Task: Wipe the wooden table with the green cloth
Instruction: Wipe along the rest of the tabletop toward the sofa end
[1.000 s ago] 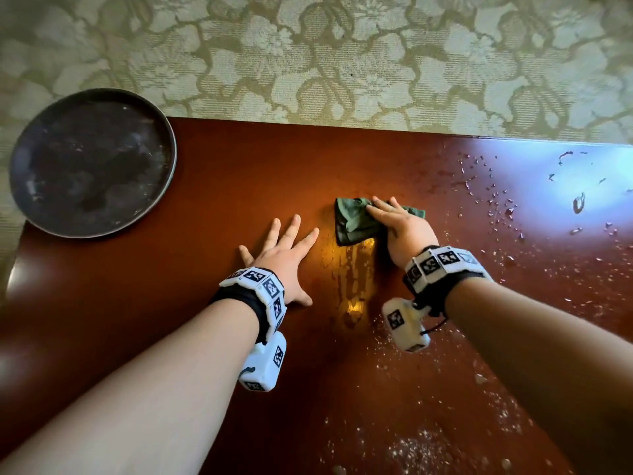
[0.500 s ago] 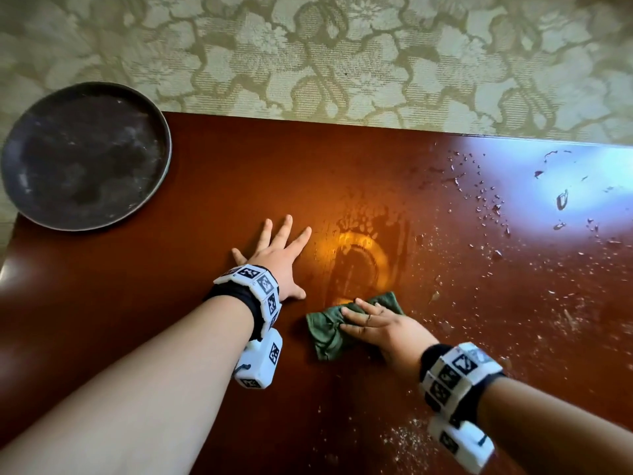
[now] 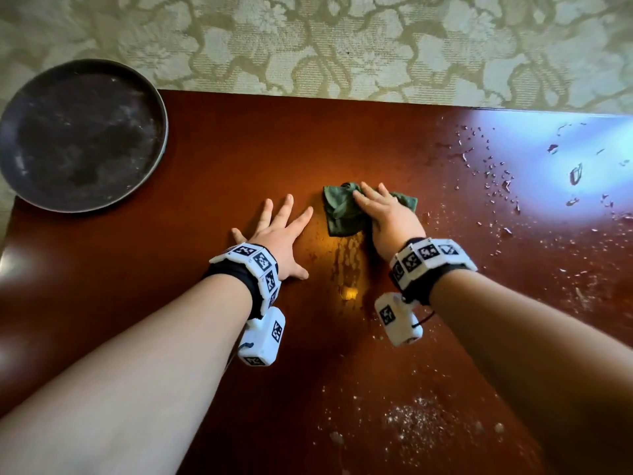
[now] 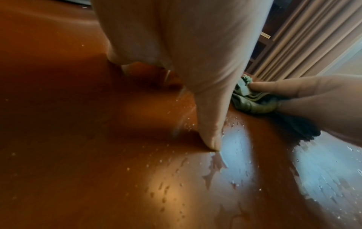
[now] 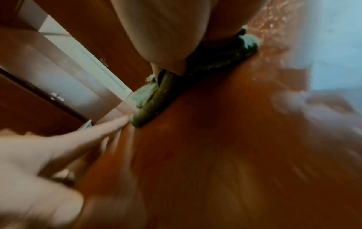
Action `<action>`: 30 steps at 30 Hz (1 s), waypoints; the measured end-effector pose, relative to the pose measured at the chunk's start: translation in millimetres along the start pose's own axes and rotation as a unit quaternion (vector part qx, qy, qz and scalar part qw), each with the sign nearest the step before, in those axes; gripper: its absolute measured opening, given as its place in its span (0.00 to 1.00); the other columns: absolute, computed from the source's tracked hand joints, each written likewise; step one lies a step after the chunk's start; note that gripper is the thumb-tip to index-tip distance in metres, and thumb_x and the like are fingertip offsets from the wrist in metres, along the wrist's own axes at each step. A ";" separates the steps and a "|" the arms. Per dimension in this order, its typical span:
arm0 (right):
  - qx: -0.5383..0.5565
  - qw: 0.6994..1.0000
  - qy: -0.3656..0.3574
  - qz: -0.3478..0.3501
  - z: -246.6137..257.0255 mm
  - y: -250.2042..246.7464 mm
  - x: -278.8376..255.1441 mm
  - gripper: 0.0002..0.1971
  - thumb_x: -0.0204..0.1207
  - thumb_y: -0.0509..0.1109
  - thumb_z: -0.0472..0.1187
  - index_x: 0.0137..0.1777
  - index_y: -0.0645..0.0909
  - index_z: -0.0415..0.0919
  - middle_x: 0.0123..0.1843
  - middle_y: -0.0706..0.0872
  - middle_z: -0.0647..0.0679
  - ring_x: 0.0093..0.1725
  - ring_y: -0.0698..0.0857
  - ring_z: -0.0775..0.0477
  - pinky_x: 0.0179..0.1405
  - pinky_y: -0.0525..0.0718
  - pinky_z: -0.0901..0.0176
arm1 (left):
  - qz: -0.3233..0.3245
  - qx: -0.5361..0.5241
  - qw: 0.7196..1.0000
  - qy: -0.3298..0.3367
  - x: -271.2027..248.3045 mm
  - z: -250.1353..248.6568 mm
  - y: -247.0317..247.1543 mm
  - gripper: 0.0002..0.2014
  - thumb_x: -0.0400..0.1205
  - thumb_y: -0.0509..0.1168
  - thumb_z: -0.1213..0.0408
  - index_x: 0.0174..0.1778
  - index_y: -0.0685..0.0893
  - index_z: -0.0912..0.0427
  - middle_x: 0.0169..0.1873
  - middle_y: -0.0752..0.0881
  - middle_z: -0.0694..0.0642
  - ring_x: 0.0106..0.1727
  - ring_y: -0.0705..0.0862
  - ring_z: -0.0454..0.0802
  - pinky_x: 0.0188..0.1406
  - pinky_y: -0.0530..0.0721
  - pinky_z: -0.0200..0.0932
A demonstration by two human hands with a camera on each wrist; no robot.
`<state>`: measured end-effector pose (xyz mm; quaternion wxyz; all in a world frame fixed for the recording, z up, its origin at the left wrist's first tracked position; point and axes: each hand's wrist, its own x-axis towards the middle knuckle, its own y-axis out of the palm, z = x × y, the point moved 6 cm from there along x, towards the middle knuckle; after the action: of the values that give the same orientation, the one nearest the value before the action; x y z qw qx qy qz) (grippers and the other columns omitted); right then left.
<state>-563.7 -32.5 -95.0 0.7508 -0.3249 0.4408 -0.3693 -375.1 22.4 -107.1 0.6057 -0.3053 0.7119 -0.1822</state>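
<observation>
Right wrist view blurred; cloth (image 5: 150, 99) part hidden under palm. Tray (image 3: 82, 135) far left, cut by frame edge. Right hand (image 3: 387, 217) flat, fingers straight, pressing cloth (image 3: 342, 214) at table (image 3: 137, 286) centre. Left hand (image 3: 277, 234) spread flat on wood, just left of cloth, holding nothing. Droplets (image 3: 496, 173) far right. Wristband markers unreadable.

Left hand (image 3: 279, 234): flat, palm down, fingers straight and spread.
Right hand (image 3: 390, 221): palm down, fingers extended forward.
Forearms: both reaching forward.
</observation>
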 end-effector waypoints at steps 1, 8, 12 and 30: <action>-0.011 1.000 -0.014 -0.002 4.4 6.3 -8.6 0.38 0.73 0.54 0.23 0.81 0.56 0.52 0.84 0.50 0.54 0.82 0.46 0.44 0.81 0.53 0.47 | 0.000 -0.002 1.000 0.000 0.2 0.2 0.2 0.59 0.71 0.80 0.48 0.82 0.39 0.27 0.81 0.25 0.37 0.83 0.26 0.52 0.70 0.45 0.86; -0.047 0.985 -0.152 0.071 23.8 52.0 -91.4 0.38 0.70 0.56 0.25 0.80 0.58 0.52 0.83 0.51 0.52 0.82 0.44 0.44 0.79 0.42 0.51 | -0.010 0.000 1.000 0.007 -4.7 1.7 2.8 0.53 0.76 0.76 0.50 0.83 0.40 0.28 0.82 0.27 0.39 0.84 0.27 0.52 0.72 0.45 0.84; -0.062 0.952 -0.277 0.114 14.4 74.3 -124.9 0.38 0.65 0.63 0.23 0.76 0.68 0.50 0.79 0.64 0.52 0.79 0.54 0.40 0.76 0.55 0.40 | -0.006 0.012 1.000 0.013 -13.4 6.3 12.1 0.53 0.75 0.75 0.43 0.83 0.39 0.28 0.82 0.26 0.40 0.83 0.27 0.53 0.73 0.46 0.84; 0.037 0.996 0.051 0.067 54.2 28.9 6.4 0.40 0.71 0.60 0.24 0.81 0.54 0.53 0.84 0.46 0.53 0.82 0.42 0.43 0.80 0.55 0.46 | -0.043 -0.076 0.993 -0.077 -53.6 54.1 44.6 0.66 0.64 0.77 0.32 0.83 0.33 0.34 0.82 0.25 0.40 0.83 0.26 0.53 0.74 0.46 0.84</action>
<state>-504.9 -14.2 -99.5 0.7617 -0.2474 0.4858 -0.3503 -327.7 96.9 -105.7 0.6254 -0.3941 0.6609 -0.1295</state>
